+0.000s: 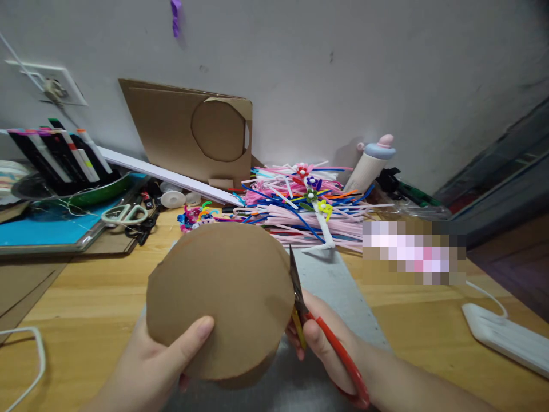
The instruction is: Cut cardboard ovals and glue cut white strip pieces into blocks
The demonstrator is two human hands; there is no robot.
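My left hand grips a round brown cardboard disc from below, thumb pressed on its front face. My right hand holds red-handled scissors, whose dark blades point upward along the disc's right edge. Both hands hover over a grey sheet lying on the wooden table.
A cardboard sheet with a round cut-out leans on the wall. A pile of pink and coloured pipe cleaners, a pink-capped bottle, pale scissors, marker pens and a white power strip surround the work area.
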